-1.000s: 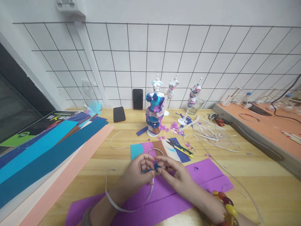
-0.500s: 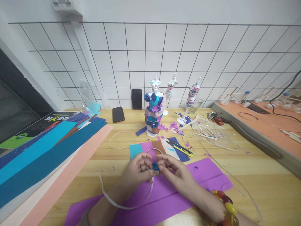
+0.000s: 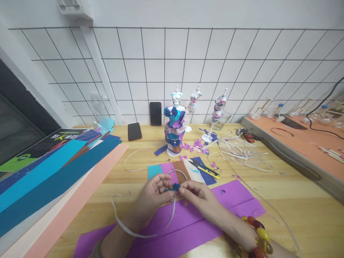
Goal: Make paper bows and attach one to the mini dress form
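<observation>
Between my hands is a small piece of dark blue paper (image 3: 176, 186), gathered into pleats. My left hand (image 3: 156, 190) pinches its left side with thumb and fingers, while the fingertips of my right hand (image 3: 198, 197) close on its right side. A narrow white strip (image 3: 174, 209) comes out from under the pleats; it arcs above my hands and hangs below them toward my left forearm. Under both hands lies a long purple paper sheet (image 3: 225, 200). Just beyond them are coloured paper pieces (image 3: 180, 168) and yellow-and-black thread snips (image 3: 205, 168).
A mannequin in a layered paper dress (image 3: 174, 125) stands behind, with two smaller ones (image 3: 195, 98) near a glass (image 3: 223, 122). Left are stacked paper sheets (image 3: 67, 182) and two phones (image 3: 134, 132). Right are tangled strips (image 3: 239, 152), paper scraps (image 3: 198, 143) and an orange-topped surface (image 3: 298, 150).
The pleated blue paper has come up slightly and shows more between my fingertips. My right fingers have closed in on it, and the white strip now hangs straighter below.
</observation>
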`<state>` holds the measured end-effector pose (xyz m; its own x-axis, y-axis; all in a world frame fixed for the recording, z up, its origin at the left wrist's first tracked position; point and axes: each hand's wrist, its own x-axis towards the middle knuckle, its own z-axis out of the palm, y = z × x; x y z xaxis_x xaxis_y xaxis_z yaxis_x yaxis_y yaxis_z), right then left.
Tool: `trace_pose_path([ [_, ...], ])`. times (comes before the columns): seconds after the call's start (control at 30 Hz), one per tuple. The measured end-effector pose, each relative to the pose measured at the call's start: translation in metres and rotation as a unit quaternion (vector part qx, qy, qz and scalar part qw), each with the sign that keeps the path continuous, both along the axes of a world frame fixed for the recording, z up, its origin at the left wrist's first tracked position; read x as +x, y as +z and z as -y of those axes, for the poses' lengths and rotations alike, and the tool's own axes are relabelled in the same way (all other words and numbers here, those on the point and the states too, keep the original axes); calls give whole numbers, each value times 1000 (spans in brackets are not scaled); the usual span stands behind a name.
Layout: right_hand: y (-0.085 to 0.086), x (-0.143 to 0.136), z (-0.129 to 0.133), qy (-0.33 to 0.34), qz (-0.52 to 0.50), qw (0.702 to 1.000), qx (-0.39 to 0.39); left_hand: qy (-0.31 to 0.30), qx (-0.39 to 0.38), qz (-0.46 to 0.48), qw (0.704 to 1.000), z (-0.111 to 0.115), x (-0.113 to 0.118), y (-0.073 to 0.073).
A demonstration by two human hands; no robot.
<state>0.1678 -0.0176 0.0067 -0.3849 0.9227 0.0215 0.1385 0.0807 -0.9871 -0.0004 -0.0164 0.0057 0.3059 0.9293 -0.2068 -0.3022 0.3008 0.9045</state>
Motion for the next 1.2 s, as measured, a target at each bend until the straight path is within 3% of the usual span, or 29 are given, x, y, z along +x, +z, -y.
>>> trace_pose_path([
  [0.23, -4, 0, -1, -22, 10, 1000, 18, -27, 20, -40, 999, 2, 5, 8],
  [0.47, 0, 1, 2, -20, 50, 997, 62, -9, 12, -76, 997, -1, 4, 4],
  [0.7, 4, 1, -1, -39, 41, 995, 78, 6, -17, -13, 1000, -1, 1, 5],
  [0.83, 6, 1, -1, -38, 15, 998, 49, 3, -32, 21, 999, 0, 1, 7],
  [1.2, 3, 1, -3, -31, -24, 999, -6, -7, -27, -43, 999, 0, 3, 1],
])
